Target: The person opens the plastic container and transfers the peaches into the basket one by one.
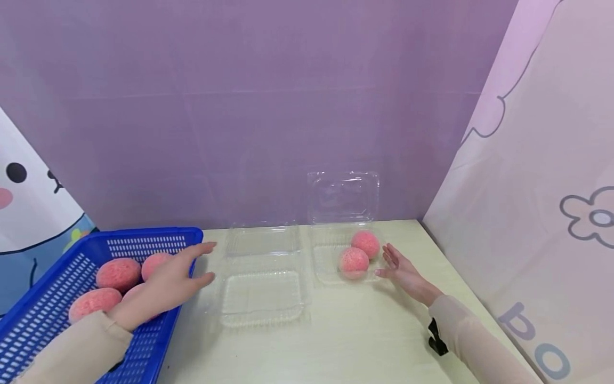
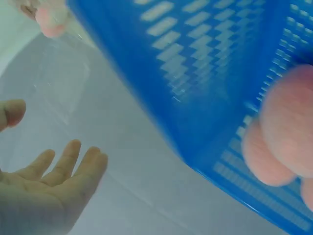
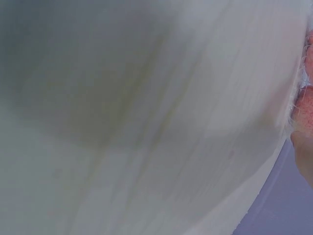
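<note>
In the head view my left hand (image 1: 168, 282) is above the right rim of a blue plastic basket (image 1: 184, 232), thumb and fingers spread and holding nothing. Several pink, mottled round balls (image 1: 118, 274) lie in the basket, some partly hidden under my left arm. On the right, two pink balls (image 1: 354, 262) sit side by side in a clear plastic clamshell box (image 1: 326, 264) whose lid (image 1: 343, 197) stands raised. Just right of these balls is my right hand (image 1: 405, 274), fingers extended; whether it touches the box, I cannot tell.
A second clear clamshell box (image 1: 263, 296) lies with its lid folded back in the middle of the pale table (image 1: 307, 352). Behind the table hangs a purple cloth (image 1: 268, 117). A printed white panel (image 1: 537, 213) borders the right side.
</note>
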`<state>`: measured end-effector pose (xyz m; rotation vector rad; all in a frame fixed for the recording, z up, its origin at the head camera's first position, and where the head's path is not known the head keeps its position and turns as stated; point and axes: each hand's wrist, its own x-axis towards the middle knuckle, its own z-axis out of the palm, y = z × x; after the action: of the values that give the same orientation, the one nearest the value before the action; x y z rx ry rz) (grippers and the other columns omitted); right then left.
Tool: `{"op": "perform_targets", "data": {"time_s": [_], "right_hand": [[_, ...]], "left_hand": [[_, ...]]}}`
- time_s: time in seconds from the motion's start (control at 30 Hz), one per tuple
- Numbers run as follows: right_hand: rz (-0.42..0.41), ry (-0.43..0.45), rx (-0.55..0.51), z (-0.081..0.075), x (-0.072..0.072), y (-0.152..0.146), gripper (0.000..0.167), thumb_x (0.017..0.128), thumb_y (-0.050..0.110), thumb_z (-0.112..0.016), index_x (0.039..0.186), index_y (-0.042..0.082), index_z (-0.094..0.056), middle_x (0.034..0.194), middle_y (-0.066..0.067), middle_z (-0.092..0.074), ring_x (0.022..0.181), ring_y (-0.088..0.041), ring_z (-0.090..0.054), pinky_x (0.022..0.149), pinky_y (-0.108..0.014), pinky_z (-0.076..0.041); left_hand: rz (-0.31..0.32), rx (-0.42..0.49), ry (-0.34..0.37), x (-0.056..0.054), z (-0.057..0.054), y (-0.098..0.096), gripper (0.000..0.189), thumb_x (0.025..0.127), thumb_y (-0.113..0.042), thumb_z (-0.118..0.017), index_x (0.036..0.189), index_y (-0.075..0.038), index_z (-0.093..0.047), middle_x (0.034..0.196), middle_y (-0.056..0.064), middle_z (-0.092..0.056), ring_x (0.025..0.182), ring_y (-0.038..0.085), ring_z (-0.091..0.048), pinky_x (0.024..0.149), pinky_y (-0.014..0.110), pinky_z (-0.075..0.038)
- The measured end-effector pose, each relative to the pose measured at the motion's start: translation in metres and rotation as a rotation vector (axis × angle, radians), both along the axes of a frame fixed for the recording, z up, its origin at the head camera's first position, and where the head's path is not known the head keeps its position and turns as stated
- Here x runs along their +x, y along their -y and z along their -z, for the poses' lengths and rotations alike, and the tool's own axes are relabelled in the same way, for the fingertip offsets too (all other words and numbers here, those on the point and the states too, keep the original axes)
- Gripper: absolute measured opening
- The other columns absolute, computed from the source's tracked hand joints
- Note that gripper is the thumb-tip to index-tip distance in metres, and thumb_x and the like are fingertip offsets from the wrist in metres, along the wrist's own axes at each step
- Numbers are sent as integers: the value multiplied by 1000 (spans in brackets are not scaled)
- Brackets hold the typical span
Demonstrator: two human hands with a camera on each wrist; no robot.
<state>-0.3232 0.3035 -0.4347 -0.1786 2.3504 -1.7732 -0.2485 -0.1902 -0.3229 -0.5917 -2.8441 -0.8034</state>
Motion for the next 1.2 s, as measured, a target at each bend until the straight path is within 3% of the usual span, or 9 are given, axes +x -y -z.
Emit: {"op": "perform_targets", "data": {"time_s": [0.3, 0.53, 0.77, 1.03, 1.2], "right_hand": [[1, 1, -3, 4, 0, -1, 95, 84, 9, -62, 145, 4, 10, 153, -15, 5, 140, -34, 1, 112, -49, -8], [-8, -4, -19, 5, 3, -1, 95, 84, 9, -62, 145, 3, 11, 153, -15, 6, 140, -34, 2, 112, -48, -8], [-2, -2, -23, 4, 3, 0, 95, 84, 10, -62, 145, 3, 11, 153, -15, 6, 140, -34, 1, 112, -48, -9], [-17, -8, -10, 3, 2, 0, 95, 85, 10, -61, 145, 3, 12, 153, -15, 6, 140, -34, 1, 112, -48, -8], [-7, -9, -9, 2, 1, 1, 93, 86, 9, -60, 145, 4, 11, 153, -15, 5, 140, -34, 1, 112, -49, -8]], "left_hand": [[99, 13, 5, -5, -1, -49, 43, 85, -20, -62, 125, -8, -54, 127, 12, -55, 116, 34, -51, 92, 50, -44], [155, -17, 36, -22, 1, -92, 37, 84, -21, -63, 119, -11, -59, 120, 4, -59, 111, 25, -55, 91, 43, -46], [211, -47, 118, -39, 7, -133, 34, 85, -21, -62, 118, -15, -60, 118, -1, -59, 108, 20, -55, 89, 38, -46], [381, -97, 69, -64, 5, -172, 36, 87, -21, -58, 122, -12, -57, 120, 0, -58, 111, 19, -54, 94, 35, -44], [467, -138, 42, -81, 13, -191, 36, 88, -19, -56, 124, -12, -56, 123, 1, -57, 114, 18, -53, 97, 33, -43]]}}
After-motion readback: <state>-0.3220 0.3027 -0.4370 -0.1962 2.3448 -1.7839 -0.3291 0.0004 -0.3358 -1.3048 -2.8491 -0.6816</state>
